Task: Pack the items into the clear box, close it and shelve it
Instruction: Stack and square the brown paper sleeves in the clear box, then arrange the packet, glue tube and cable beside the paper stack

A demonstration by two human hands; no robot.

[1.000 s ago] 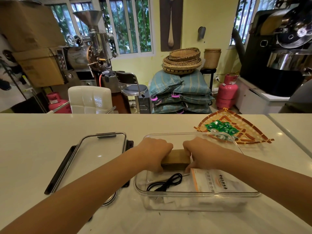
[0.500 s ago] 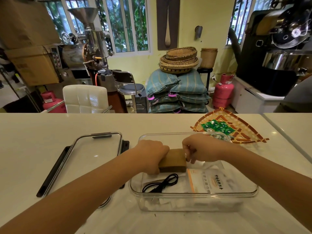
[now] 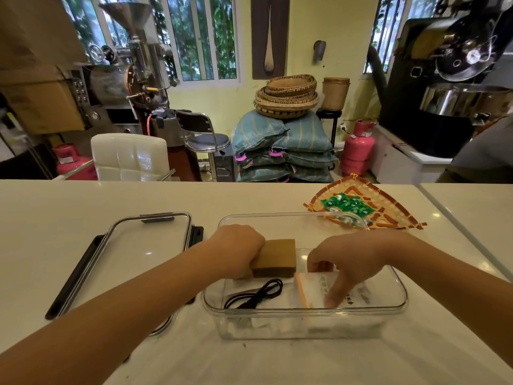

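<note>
now the clear box sits open on the white worktop, its near rim parallel to the worktop's near side and its far rim close to a woven tray that holds green packets. both hands are down inside the box. the left hand is curled around the left end of a brown block, gripping it at the box's left half, the block's right end free. the right hand is apart from the block, fingers pointing down; its fingertips press on a plastic pouch with an orange strip that lies flat on the box floor, and whether the thumb pinches the pouch's far edge i cannot tell. a black cable lies coiled on the floor between the block and the near wall, just beside the pouch's left edge.

the lid lies flat to the left of the box, its right edge just beside the box's left wall, with black latches along its sides; the left forearm crosses over its near right corner. bare worktop runs left of the lid, and a strip of it lies between the box and the near edge. on the right a seam in the worktop runs diagonally near the tray.
</note>
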